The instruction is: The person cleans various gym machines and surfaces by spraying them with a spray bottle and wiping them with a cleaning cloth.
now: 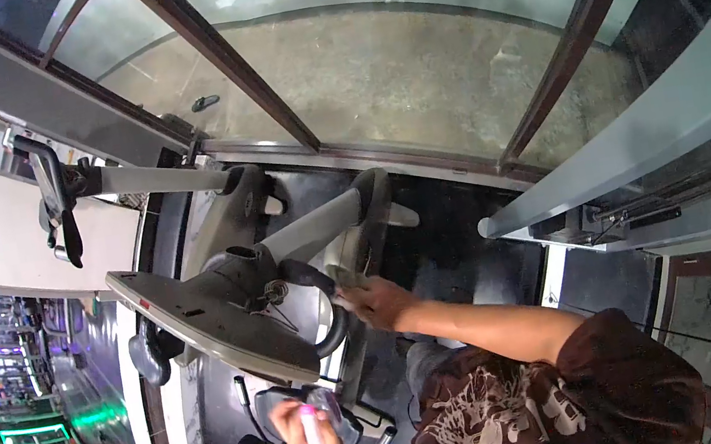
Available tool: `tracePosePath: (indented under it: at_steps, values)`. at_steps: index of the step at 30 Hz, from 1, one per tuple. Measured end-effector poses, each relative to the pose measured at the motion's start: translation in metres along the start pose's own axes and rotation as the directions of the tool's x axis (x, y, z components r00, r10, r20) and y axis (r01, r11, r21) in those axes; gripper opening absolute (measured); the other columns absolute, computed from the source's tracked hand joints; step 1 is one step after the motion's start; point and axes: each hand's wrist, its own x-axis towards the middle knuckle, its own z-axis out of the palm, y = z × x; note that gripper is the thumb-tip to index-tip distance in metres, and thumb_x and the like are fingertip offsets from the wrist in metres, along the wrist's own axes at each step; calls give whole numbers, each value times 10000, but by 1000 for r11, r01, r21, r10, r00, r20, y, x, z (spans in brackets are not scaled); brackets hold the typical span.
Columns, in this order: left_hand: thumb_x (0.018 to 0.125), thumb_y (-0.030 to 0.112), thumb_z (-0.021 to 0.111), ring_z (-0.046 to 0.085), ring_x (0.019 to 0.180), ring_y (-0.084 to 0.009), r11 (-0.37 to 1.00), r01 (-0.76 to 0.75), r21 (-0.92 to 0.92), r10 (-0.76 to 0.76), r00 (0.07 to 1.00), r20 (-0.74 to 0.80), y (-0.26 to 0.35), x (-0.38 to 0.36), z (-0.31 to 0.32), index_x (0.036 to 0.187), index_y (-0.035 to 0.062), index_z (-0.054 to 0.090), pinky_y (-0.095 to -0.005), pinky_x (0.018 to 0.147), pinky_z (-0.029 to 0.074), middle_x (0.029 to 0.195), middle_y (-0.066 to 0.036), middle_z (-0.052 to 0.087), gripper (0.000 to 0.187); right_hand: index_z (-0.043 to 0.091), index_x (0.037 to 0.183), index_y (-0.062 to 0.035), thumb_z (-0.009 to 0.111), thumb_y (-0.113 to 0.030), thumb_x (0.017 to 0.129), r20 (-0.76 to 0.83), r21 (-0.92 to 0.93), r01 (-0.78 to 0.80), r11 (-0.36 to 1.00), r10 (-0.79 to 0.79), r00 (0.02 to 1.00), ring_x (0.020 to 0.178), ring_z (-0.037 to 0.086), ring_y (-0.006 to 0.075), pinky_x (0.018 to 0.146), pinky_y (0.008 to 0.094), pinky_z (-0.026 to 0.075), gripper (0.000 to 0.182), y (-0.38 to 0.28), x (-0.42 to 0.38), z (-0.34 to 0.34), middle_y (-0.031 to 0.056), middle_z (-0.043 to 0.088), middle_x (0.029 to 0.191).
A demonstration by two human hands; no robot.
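My right hand (379, 302) reaches out to the side of an exercise machine and is closed on a greyish cloth (346, 281). The cloth lies against the machine's dark curved handlebar (333, 330). Closer to my body, my left hand (300, 428) is wrapped round a small bottle (313, 431) with a pink top and a pale body. Between the two hands is the machine's grey console (212, 314), seen from its back edge, with a thin coiled cable (276, 292) hanging by it.
A second exercise machine (58, 190) stands to the left. Beyond both, dark-framed glass panels (228, 65) face a concrete floor (407, 74) with a shoe (205, 103) on it. A grey column (623, 152) rises at right. Gym equipment (19, 359) fills the far left.
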Motion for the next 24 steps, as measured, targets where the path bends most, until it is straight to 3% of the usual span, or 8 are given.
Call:
tracePosePath:
  at_steps: [4, 6, 8, 11, 12, 14, 17, 24]
  values:
    - [730, 118, 745, 614, 837, -289, 974, -62, -219, 122, 956, 269, 27, 13, 29, 853, 4, 628, -376, 768, 498, 951, -159, 629, 205, 678, 1194, -143, 616, -338, 954, 443, 112, -464, 879, 373, 815, 1096, 627, 347, 939, 434, 498, 316, 54, -82, -6, 161, 659, 1169]
    - [714, 149, 750, 597, 934, -325, 963, 20, -267, 90, 915, 393, 40, 23, 51, 936, 17, 626, -397, 853, 475, 1002, -179, 606, 286, 725, 1142, -150, 666, -366, 928, 345, 141, -630, 763, 559, 754, 1041, 663, 315, 892, 399, 508, 310, 103, -129, -3, 142, 710, 1078]
    - [690, 129, 796, 579, 998, -358, 961, -7, -276, 139, 876, 461, 58, 45, 79, 1015, 13, 616, -408, 883, 465, 1059, -204, 590, 390, 705, 1189, -27, 697, -296, 945, 266, 332, -733, 594, 687, 676, 951, 634, 130, 891, 301, 490, 364, 151, -167, -14, 61, 737, 1079]
    - [728, 216, 828, 591, 1033, -380, 980, -92, -175, 169, 852, 495, 45, 56, 122, 1102, 8, 604, -456, 869, 466, 1123, -199, 605, 483, 733, 1102, -51, 669, -279, 964, 57, 508, -750, 423, 853, 520, 835, 612, 90, 767, 284, 486, 274, 121, -153, -72, 3, 731, 942]
    - [739, 238, 826, 590, 1056, -368, 980, -157, -126, 200, 844, 499, 42, 64, 134, 1103, 17, 606, -468, 904, 443, 1143, -189, 604, 480, 724, 1113, -41, 668, -265, 962, 83, 601, -767, 223, 937, 338, 825, 622, 97, 766, 274, 486, 276, 116, -144, -83, -1, 725, 917]
    - [754, 332, 812, 595, 1084, -305, 973, -215, -83, 226, 822, 523, 47, 84, 145, 1109, 63, 613, -470, 1033, 294, 1164, -132, 625, 488, 699, 1137, -10, 666, -268, 964, -36, 628, -683, 374, 890, 455, 786, 612, 94, 729, 267, 491, 312, 138, -151, -89, 22, 708, 894]
    - [755, 386, 810, 609, 1071, -281, 950, -304, 71, 228, 830, 509, 41, 102, 158, 1103, 62, 599, -535, 1043, 241, 1139, -99, 642, 521, 699, 1122, -18, 669, -288, 964, -225, 717, -538, 443, 878, 423, 764, 592, 93, 701, 267, 474, 314, 135, -128, -97, 7, 694, 892]
    - [778, 368, 788, 629, 1075, -257, 931, -284, 231, 132, 849, 512, 16, 124, 169, 1125, 39, 580, -579, 1043, 238, 1126, -104, 648, 522, 671, 1168, -32, 697, -382, 928, -206, 647, -566, 511, 832, 516, 844, 586, 104, 778, 269, 467, 425, 146, -46, -90, 13, 687, 965]
